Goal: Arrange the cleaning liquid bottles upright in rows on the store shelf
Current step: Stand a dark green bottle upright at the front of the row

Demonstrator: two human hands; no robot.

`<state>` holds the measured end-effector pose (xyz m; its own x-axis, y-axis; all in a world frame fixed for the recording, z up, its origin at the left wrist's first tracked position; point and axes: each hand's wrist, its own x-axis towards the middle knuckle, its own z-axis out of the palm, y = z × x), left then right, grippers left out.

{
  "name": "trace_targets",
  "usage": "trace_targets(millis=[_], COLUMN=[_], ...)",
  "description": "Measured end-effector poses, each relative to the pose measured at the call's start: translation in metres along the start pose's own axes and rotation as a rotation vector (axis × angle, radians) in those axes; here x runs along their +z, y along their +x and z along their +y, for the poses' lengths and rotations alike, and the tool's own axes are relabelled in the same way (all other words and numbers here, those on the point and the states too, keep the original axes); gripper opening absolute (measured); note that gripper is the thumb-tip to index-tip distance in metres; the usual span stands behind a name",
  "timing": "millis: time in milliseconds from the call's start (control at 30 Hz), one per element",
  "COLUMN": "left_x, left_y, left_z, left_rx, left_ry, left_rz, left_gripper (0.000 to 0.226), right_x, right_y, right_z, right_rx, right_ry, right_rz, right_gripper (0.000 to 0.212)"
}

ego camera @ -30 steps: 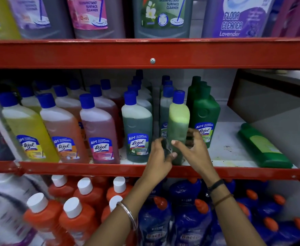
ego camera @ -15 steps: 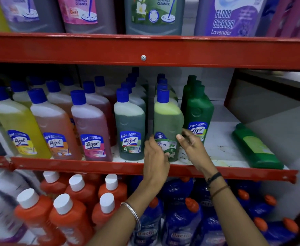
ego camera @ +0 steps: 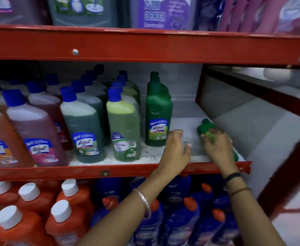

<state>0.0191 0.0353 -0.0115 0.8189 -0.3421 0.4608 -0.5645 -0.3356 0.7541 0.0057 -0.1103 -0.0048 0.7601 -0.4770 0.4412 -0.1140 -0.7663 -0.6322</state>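
On the white middle shelf (ego camera: pixel 184 110) stand rows of blue-capped bottles. The light green bottle (ego camera: pixel 123 125) is upright at the front of its row, beside a dark green liquid bottle (ego camera: pixel 82 128). An all-green bottle (ego camera: pixel 157 110) stands at the head of the rightmost row. Another green bottle (ego camera: pixel 205 126) lies flat at the shelf's right end. My right hand (ego camera: pixel 216 148) rests on top of it, fingers curled over its body. My left hand (ego camera: pixel 175 150) hovers open over the bare shelf between the standing green bottle and the lying one.
Red shelf rails (ego camera: pixel 145 45) run above and below. Pink and orange liquid bottles (ego camera: pixel 37 132) fill the left side. Orange bottles with white caps (ego camera: pixel 28 201) and blue bottles (ego camera: pixel 177 215) sit on the shelf below. A red upright post (ego camera: pixel 287 166) bounds the right.
Both hands let go of the light green bottle, which now stands in its row, and moved right. My right hand has reached the lying green bottle.
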Motion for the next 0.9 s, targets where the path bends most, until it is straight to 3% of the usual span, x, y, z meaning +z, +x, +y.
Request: trace_targets(millis=[100,200,300,433,600,733,900], left_x=[0.042,0.069,0.079,0.078,0.051,0.011,-0.032], left_y=[0.031,0.056,0.066,0.057,0.035,0.009,-0.015], left_z=[0.010,0.028,0.032,0.025,0.024,0.020,0.002], left_rx=[-0.235,-0.458,-0.546,-0.479,-0.257,-0.123,-0.127], left_ry=[-0.050,-0.075,-0.100,-0.101,-0.009,0.052,0.146], left_rz=[-0.208,-0.350,-0.358,-0.240,-0.014,0.144,0.257], left_gripper=[0.056,0.061,0.068,0.062,0.084,0.081,0.077], right_x=[-0.008,-0.020,-0.026,-0.019,-0.025,-0.021,0.013], right_y=[0.016,0.028,0.040,0.038,0.021,0.003,-0.012], right_z=[0.028,0.039,0.053,0.067,0.035,0.000,-0.037], right_rx=[0.189,0.319,0.430,0.453,0.237,0.057,-0.095], right_ry=[-0.154,-0.042,0.178,0.468,0.749,0.773,0.717], right_rz=[-0.082,-0.191,-0.213,-0.182,-0.217,-0.244,-0.310], right_gripper=[0.037,0.032,0.031,0.043,0.026,0.037,0.048])
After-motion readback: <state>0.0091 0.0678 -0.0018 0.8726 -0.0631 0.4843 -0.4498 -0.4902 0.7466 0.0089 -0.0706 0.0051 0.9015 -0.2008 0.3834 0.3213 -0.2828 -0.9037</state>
